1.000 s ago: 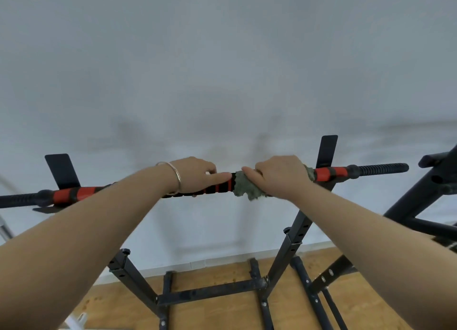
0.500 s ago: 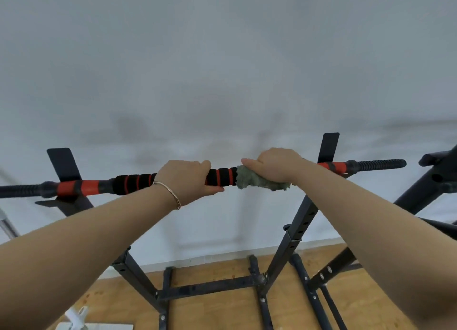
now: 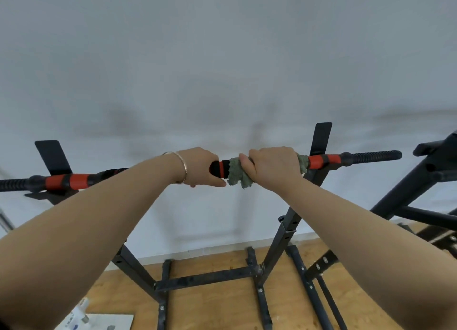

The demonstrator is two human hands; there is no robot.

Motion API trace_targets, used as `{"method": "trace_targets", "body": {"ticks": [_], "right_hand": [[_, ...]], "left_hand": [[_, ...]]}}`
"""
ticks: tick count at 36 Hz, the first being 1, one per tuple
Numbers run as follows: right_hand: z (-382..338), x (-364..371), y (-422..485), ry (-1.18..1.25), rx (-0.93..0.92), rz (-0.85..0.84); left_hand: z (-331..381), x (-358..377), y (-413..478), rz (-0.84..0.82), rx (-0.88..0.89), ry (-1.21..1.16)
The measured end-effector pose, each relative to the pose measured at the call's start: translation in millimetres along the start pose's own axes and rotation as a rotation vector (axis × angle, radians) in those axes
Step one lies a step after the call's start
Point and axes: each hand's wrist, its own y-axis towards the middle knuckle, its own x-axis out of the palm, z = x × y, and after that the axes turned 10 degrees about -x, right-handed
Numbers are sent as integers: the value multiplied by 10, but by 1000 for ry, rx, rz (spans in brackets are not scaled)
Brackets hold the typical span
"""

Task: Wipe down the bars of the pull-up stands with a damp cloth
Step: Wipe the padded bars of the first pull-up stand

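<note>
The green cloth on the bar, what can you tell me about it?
The cloth is a dull grey-green, fuzzy-looking rag, bunched around the horizontal bar. The right hand grips over it, hiding its middle; crumpled ends stick out either side, the left one hanging just below the bar.

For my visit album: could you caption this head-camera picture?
The right hand wraps a green cloth round the red-and-black bar while the left hand grips it alongside.

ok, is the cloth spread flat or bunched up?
Bunched: the green cloth is wadded round the bar under the right hand, crumpled folds hanging below.
</note>
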Motion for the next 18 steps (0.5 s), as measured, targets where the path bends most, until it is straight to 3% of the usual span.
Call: {"method": "trace_targets", "body": {"ticks": [4,9,11,14,18], "right_hand": [[63,-63,150,7,-51,-268],[215,-200,444,458,73,-708],[269,-203,509,597,103,-812],[283,-195,492,570,54,-741],[325,-277,228,302,-154,-473]], "left_hand": [[-11,125,-27,241,11,184],[-22,338,-90,566,10,416],[-38,447,-88,681,27,441],[-13,416,-128,661,-11,414],[80,185,-195,309,-109,219]]}}
